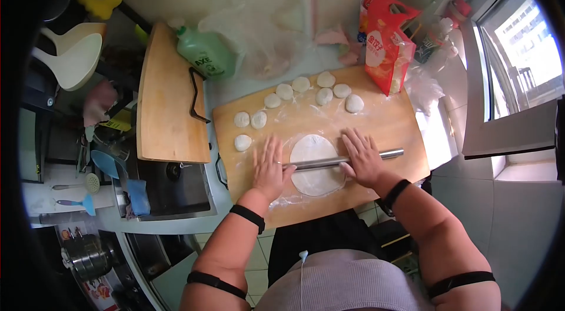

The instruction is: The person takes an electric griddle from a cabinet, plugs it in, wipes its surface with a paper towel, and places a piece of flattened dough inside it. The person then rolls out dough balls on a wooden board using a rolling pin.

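A metal rolling pin [321,163] lies across a round, flattened sheet of dough [318,183] on a wooden board [388,114]. My left hand [271,171] rests at the pin's left end, fingers stretched out and the thumb side touching it. Over the right part of the pin lies my right hand [363,159], its palm on the metal and its fingers extended forward. The pin's right tip sticks out past that hand. Small dough pieces [301,84] sit along the board's far side and left side, with flour dusted around them.
A red bag [388,46] stands at the board's far right corner. Beyond the board are a green bottle [206,52] and clear plastic [259,46]. Another wooden board [170,99] partly covers the sink [170,193] on the left. A window [521,46] is at right.
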`<act>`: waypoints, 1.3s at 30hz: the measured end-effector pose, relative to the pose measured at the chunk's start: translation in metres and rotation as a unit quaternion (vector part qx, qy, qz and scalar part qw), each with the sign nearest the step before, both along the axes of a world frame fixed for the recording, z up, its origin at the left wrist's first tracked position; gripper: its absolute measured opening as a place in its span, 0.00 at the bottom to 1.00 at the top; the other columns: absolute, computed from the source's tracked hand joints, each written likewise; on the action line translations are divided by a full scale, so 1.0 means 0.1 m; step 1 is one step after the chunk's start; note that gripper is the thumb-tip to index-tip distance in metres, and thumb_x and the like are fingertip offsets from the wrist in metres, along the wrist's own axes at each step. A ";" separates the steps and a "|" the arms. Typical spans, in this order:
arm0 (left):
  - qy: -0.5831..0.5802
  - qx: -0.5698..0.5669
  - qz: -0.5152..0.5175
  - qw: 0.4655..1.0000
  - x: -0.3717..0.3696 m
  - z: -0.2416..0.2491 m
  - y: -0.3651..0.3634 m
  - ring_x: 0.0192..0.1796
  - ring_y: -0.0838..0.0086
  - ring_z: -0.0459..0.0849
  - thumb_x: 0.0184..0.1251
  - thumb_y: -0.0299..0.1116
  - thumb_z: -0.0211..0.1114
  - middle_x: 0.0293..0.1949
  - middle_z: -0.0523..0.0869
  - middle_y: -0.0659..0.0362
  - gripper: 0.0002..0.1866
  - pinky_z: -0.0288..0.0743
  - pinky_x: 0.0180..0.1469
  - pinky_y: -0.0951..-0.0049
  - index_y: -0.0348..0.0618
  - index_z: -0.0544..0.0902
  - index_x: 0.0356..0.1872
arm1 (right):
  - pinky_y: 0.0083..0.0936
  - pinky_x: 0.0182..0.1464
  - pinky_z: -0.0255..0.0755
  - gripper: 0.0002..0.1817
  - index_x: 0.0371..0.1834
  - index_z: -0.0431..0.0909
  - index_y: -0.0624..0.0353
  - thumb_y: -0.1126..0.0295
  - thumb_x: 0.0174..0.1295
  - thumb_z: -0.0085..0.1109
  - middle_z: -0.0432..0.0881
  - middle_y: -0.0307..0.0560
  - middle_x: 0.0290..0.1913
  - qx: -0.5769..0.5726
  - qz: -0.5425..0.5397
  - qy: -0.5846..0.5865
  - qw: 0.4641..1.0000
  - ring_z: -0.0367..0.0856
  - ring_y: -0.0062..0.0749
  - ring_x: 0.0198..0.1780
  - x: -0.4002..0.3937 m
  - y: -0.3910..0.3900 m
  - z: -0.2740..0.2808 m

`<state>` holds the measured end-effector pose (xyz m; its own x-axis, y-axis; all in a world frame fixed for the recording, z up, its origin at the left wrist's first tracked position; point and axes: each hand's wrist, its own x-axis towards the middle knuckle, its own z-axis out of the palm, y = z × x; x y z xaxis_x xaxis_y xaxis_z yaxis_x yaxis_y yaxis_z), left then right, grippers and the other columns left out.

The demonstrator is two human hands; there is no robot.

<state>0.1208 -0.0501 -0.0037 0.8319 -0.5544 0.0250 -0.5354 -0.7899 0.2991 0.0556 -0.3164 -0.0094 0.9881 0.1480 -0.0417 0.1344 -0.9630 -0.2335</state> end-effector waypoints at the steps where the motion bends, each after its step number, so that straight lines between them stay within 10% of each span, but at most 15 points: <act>1: -0.031 -0.032 -0.055 0.997 0.03 0.07 -0.06 0.66 0.56 0.59 0.55 0.41 0.61 0.64 0.61 0.47 0.34 0.48 0.67 0.54 0.37 0.62 0.61 | 0.49 0.67 0.47 0.35 0.65 0.57 0.60 0.51 0.57 0.49 0.54 0.52 0.68 0.006 0.021 0.000 1.000 0.51 0.45 0.70 0.10 -0.05 -0.03; 3: 0.017 -0.188 -0.096 0.977 -0.08 0.12 -0.16 0.51 0.62 0.74 0.47 0.35 0.68 0.47 0.76 0.56 0.20 0.67 0.53 0.64 0.43 0.77 0.44 | 0.44 0.63 0.54 0.27 0.61 0.63 0.57 0.59 0.57 0.50 0.63 0.50 0.62 -0.001 0.074 -0.048 0.996 0.58 0.43 0.66 0.13 -0.08 -0.02; 6: 0.073 -0.085 -0.163 0.980 -0.40 -0.03 -0.13 0.40 0.65 0.77 0.47 0.34 0.67 0.34 0.77 0.61 0.09 0.70 0.43 0.67 0.48 0.78 0.29 | 0.37 0.57 0.62 0.22 0.55 0.69 0.55 0.68 0.55 0.50 0.71 0.46 0.52 0.073 0.090 -0.061 0.991 0.67 0.40 0.57 0.14 -0.19 -0.13; 18: -0.020 -0.011 -0.308 0.951 -0.32 -0.17 -0.18 0.34 0.69 0.76 0.51 0.34 0.61 0.28 0.76 0.63 0.04 0.69 0.37 0.68 0.49 0.77 0.22 | 0.30 0.50 0.68 0.19 0.50 0.73 0.54 0.73 0.51 0.50 0.73 0.44 0.44 0.106 0.139 -0.057 0.983 0.71 0.38 0.46 -0.08 -0.19 -0.12; 22: 0.094 -0.010 -0.254 0.963 -0.09 0.09 -0.34 0.37 0.69 0.77 0.51 0.34 0.62 0.32 0.79 0.62 0.04 0.70 0.40 0.67 0.47 0.78 0.23 | 0.30 0.50 0.68 0.19 0.50 0.73 0.56 0.73 0.51 0.50 0.74 0.44 0.45 0.128 0.147 -0.061 0.979 0.72 0.39 0.47 -0.14 -0.19 -0.10; 24: 0.271 -0.068 0.020 0.960 0.20 0.21 -0.35 0.49 0.63 0.75 0.54 0.37 0.60 0.43 0.79 0.57 0.10 0.68 0.50 0.63 0.43 0.80 0.34 | 0.33 0.51 0.68 0.20 0.50 0.73 0.56 0.75 0.50 0.51 0.74 0.45 0.45 0.127 0.126 -0.084 0.980 0.72 0.39 0.47 -0.12 -0.19 -0.01; 27: -0.063 -0.095 0.040 0.993 0.30 0.10 -0.37 0.56 0.59 0.71 0.56 0.37 0.59 0.53 0.74 0.52 0.19 0.63 0.58 0.59 0.40 0.76 0.47 | 0.36 0.55 0.65 0.23 0.53 0.71 0.57 0.75 0.50 0.51 0.73 0.49 0.48 0.188 0.050 -0.107 0.975 0.72 0.43 0.50 -0.10 -0.09 0.16; 30: -0.086 -0.064 -0.111 0.988 -0.17 0.06 -0.56 0.57 0.55 0.68 0.53 0.33 0.58 0.55 0.71 0.47 0.25 0.58 0.62 0.58 0.38 0.70 0.55 | 0.39 0.61 0.60 0.27 0.59 0.65 0.59 0.76 0.51 0.51 0.69 0.56 0.56 0.249 0.074 -0.121 0.958 0.67 0.48 0.59 -0.13 0.15 0.03; 39: 0.034 -0.031 -0.032 0.998 -0.68 -0.32 -0.56 0.67 0.59 0.57 0.55 0.41 0.52 0.63 0.62 0.46 0.32 0.46 0.68 0.54 0.32 0.64 0.60 | 0.46 0.66 0.48 0.35 0.63 0.60 0.65 0.52 0.56 0.47 0.61 0.55 0.64 0.115 0.081 -0.008 0.990 0.57 0.47 0.67 -0.12 0.51 0.10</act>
